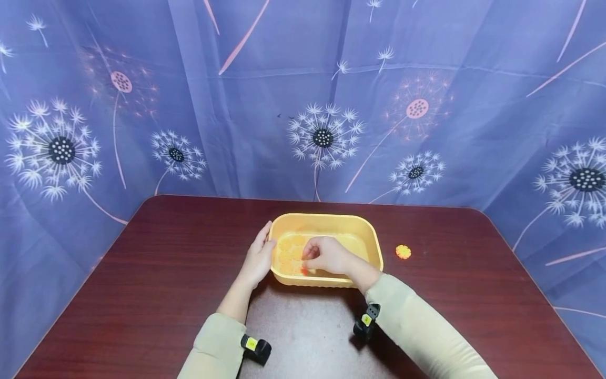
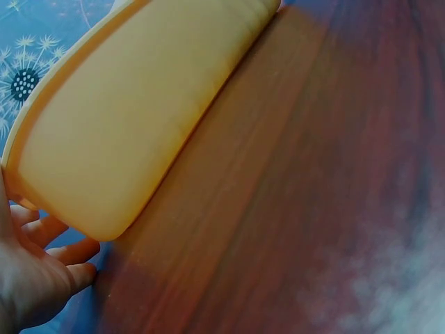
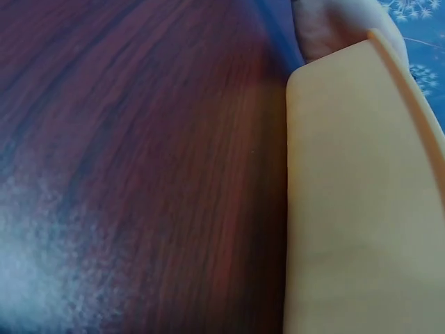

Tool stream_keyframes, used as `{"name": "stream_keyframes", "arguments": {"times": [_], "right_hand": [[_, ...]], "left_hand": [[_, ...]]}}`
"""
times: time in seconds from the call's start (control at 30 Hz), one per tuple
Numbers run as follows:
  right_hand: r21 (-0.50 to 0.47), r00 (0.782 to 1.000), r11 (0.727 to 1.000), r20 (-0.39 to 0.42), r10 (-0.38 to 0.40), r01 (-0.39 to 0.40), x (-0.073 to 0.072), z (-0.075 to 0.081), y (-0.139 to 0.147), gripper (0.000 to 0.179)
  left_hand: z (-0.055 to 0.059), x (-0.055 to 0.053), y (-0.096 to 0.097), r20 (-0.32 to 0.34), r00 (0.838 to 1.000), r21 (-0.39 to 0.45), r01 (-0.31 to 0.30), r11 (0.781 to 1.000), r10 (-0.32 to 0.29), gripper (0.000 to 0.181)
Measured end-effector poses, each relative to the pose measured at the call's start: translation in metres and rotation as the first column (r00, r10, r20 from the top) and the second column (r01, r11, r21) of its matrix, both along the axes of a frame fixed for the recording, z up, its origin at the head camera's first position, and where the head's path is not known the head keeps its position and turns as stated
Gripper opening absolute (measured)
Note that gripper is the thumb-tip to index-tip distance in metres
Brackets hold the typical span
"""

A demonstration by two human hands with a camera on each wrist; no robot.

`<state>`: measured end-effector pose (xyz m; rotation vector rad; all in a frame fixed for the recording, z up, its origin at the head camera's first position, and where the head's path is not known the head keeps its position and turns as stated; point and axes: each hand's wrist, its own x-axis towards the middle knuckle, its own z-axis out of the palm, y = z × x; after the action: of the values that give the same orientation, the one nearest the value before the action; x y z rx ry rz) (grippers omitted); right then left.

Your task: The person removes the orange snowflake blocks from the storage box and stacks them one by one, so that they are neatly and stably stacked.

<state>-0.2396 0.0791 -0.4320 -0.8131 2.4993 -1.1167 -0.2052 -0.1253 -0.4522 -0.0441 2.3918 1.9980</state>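
Observation:
A yellow plastic tub [image 1: 331,282] stands on the table. My left hand [image 1: 258,260] holds its left end, thumb at the rim; in the left wrist view the fingers [image 2: 73,252] lie along the outside of the wall. Inside the tub, my right hand [image 1: 326,255] has its fingers curled and the fingertips together low over the left half. A small red piece [image 1: 304,271] shows just under those fingertips, partly hidden. Several flat orange pieces [image 1: 288,247] lie at the tub's left side, their outlines faint. The tub's wall [image 3: 354,195] hides the right fingertips in the right wrist view.
An orange-yellow, scalloped round piece [image 1: 403,251] lies on the table to the right of the tub. The dark red wooden table [image 1: 189,252] reaches back to a blue dandelion-print curtain [image 1: 255,121]. Black wrist cameras [image 1: 256,349] sit on both sleeves.

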Motion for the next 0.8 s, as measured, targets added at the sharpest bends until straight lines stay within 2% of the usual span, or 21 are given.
{"name": "stream_keyframes", "arguments": {"times": [0.2, 0.4, 0.43, 0.5, 0.67, 0.8], "right_hand": [[0.041, 0.998, 0.997, -0.021, 0.067, -0.066, -0.001, -0.002, -0.003, 0.026], [0.106, 0.992, 0.988, -0.055, 0.114, -0.108, 0.0, -0.002, -0.004, 0.025], [0.111, 0.99, 0.987, -0.064, 0.123, -0.115, 0.0, -0.002, -0.004, 0.025], [0.116, 0.988, 0.985, -0.073, 0.135, -0.126, 0.001, -0.001, -0.004, 0.024], [0.126, 0.986, 0.983, -0.083, 0.142, -0.131, 0.001, 0.0, -0.005, 0.02], [0.134, 0.983, 0.983, -0.115, 0.142, -0.126, 0.0, -0.001, -0.004, 0.017]], "left_hand": [[0.005, 0.001, -0.001, 0.007, 1.0, -0.001, 0.003, 1.0, -0.003, 0.053], [0.026, 0.011, 0.002, 0.024, 1.0, 0.001, 0.016, 1.0, -0.016, 0.053], [0.027, 0.011, 0.002, 0.025, 1.0, -0.002, 0.015, 1.0, -0.015, 0.053], [0.024, 0.01, 0.002, 0.021, 1.0, -0.001, 0.01, 1.0, -0.01, 0.053], [0.006, 0.001, -0.001, 0.018, 1.0, -0.008, -0.004, 1.0, 0.004, 0.052], [0.001, -0.001, 0.0, 0.008, 1.0, -0.021, -0.012, 1.0, 0.013, 0.053]]}}
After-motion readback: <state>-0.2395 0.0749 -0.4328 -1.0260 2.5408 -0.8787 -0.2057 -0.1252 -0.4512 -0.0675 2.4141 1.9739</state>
